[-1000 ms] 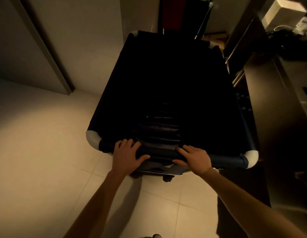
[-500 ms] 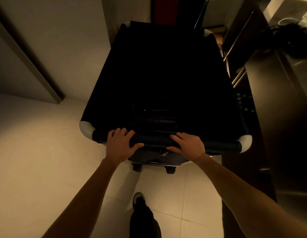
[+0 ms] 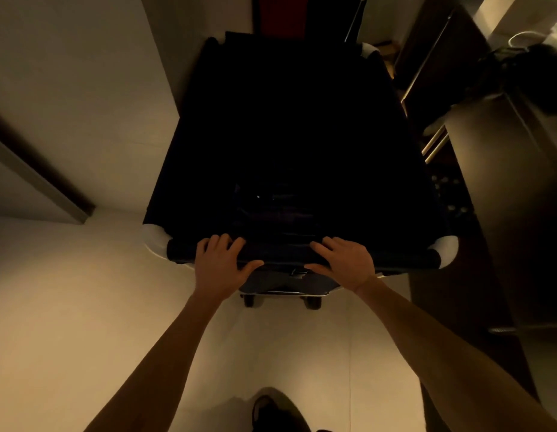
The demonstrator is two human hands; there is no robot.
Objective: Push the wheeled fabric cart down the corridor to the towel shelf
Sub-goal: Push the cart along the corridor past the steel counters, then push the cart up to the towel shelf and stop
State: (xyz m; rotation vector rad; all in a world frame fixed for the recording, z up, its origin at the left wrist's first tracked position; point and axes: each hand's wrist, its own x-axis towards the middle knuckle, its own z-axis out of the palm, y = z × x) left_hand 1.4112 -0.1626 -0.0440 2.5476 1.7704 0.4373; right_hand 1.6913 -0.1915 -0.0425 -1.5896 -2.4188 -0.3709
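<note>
Cart [image 3: 289, 135] interior lost in darkness

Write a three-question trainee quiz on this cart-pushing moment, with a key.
1. True or false: both hands rest on the cart's near rail.
2. Which side of the cart has the dark cabinet: A left, B right?
3. Fill in: the near corners of the cart are capped in ____.

Key: 1 true: left hand and right hand both lie on it. 2 B. 3 white.
</note>
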